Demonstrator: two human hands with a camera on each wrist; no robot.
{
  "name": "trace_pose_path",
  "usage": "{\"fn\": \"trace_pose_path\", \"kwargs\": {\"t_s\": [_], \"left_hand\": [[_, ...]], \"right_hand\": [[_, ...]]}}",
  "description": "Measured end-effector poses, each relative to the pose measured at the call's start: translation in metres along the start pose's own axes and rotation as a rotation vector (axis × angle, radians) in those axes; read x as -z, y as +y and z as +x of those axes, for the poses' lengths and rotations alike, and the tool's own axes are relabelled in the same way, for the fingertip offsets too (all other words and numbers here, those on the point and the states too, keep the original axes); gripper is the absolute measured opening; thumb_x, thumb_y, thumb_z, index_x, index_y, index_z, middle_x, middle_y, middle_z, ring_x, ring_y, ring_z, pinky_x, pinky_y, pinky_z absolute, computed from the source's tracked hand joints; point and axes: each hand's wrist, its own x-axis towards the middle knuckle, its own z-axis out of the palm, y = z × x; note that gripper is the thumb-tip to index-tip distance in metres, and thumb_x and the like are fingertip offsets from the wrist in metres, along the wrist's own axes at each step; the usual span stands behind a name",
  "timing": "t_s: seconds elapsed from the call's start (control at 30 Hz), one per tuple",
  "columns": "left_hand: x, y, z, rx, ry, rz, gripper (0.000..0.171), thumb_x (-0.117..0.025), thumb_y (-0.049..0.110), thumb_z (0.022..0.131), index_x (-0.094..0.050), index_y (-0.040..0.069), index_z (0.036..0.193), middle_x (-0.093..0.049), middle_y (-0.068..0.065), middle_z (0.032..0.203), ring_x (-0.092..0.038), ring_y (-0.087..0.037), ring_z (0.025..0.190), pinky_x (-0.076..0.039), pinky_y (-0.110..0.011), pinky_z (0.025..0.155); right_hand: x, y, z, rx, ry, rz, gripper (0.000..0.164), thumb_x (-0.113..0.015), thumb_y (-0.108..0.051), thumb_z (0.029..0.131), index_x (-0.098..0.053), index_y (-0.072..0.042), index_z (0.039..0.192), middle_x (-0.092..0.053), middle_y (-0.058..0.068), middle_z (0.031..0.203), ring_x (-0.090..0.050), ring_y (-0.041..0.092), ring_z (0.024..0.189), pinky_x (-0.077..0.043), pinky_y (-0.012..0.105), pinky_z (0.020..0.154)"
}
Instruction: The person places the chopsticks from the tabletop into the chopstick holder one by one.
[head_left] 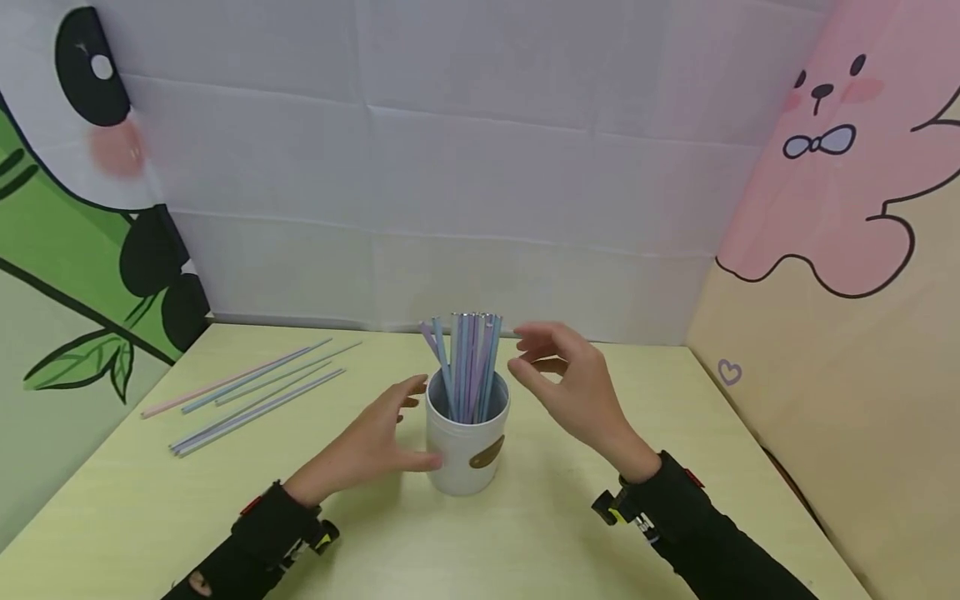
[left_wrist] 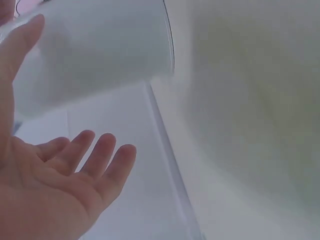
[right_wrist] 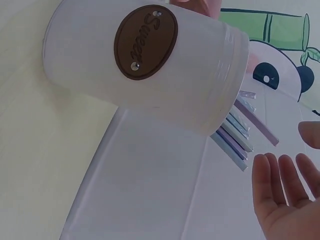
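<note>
A white cup (head_left: pixel 453 467) stands upright on the table, holding a bunch of pastel straws (head_left: pixel 472 358) in blue and purple. My left hand (head_left: pixel 371 437) is at the cup's left side with fingers spread, its thumb at the near wall. In the left wrist view, the fingers of that hand (left_wrist: pixel 65 185) are relaxed and apart from the cup. Right of the straw tops hovers my right hand (head_left: pixel 573 387), fingers loosely bent, nothing between them. The right wrist view shows a brown oval label (right_wrist: pixel 146 42) on the cup and straw ends (right_wrist: pixel 232 142) beyond its rim.
Several loose straws (head_left: pixel 262 412) lie slantwise on the pale yellow table (head_left: pixel 525 542), left of the cup. Behind rises a white cloth backdrop (head_left: pixel 465 183). Side panels carry a panda drawing (head_left: pixel 82 158) at left and a pink bear (head_left: pixel 825 208) at right.
</note>
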Motion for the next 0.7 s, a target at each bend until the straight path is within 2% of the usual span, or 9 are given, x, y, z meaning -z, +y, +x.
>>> {"fn": "trace_pose_path", "kwargs": {"t_s": [0.13, 0.27, 0.4, 0.53, 0.7], "left_hand": [[0.029, -0.011, -0.009, 0.012, 0.031, 0.137, 0.102, -0.093, 0.034, 0.083, -0.037, 0.003, 0.161, -0.053, -0.02, 0.154, -0.056, -0.042, 0.136, -0.048, -0.061, 0.109], [0.06, -0.025, -0.016, -0.019, 0.064, 0.28, 0.081, -0.091, 0.026, 0.086, -0.051, 0.001, 0.151, -0.062, -0.02, 0.144, -0.063, -0.041, 0.125, -0.053, -0.06, 0.1], [0.087, -0.045, -0.023, -0.046, 0.076, 0.424, 0.066, -0.09, 0.023, 0.086, -0.061, 0.001, 0.141, -0.067, -0.018, 0.131, -0.068, -0.038, 0.114, -0.056, -0.055, 0.093], [0.109, -0.068, -0.033, -0.04, 0.081, 0.562, 0.059, -0.09, 0.021, 0.083, -0.065, 0.001, 0.133, -0.069, -0.015, 0.118, -0.067, -0.036, 0.105, -0.056, -0.053, 0.088], [0.128, -0.087, -0.046, 0.008, 0.077, 0.653, 0.05, -0.092, 0.017, 0.078, -0.07, 0.0, 0.12, -0.069, -0.014, 0.107, -0.066, -0.033, 0.095, -0.055, -0.053, 0.084]], "right_hand": [[0.007, 0.0, -0.008, 0.056, -0.063, -0.051, 0.04, -0.083, -0.005, 0.092, -0.069, -0.008, 0.129, -0.071, 0.005, 0.116, -0.071, 0.019, 0.103, -0.062, 0.033, 0.089], [0.01, -0.003, -0.015, 0.117, -0.134, -0.122, 0.039, -0.085, -0.008, 0.091, -0.07, -0.011, 0.127, -0.07, 0.0, 0.118, -0.069, 0.017, 0.106, -0.062, 0.032, 0.089], [0.01, -0.004, -0.022, 0.176, -0.181, -0.177, 0.039, -0.086, -0.01, 0.09, -0.071, -0.014, 0.126, -0.069, -0.004, 0.119, -0.067, 0.015, 0.108, -0.061, 0.033, 0.09], [0.011, -0.003, -0.03, 0.232, -0.207, -0.203, 0.041, -0.087, -0.009, 0.088, -0.071, -0.013, 0.125, -0.068, -0.005, 0.119, -0.066, 0.013, 0.108, -0.06, 0.035, 0.087], [0.013, 0.0, -0.037, 0.273, -0.23, -0.251, 0.042, -0.089, -0.01, 0.086, -0.072, -0.012, 0.124, -0.067, -0.006, 0.118, -0.065, 0.011, 0.107, -0.057, 0.034, 0.086]]}}
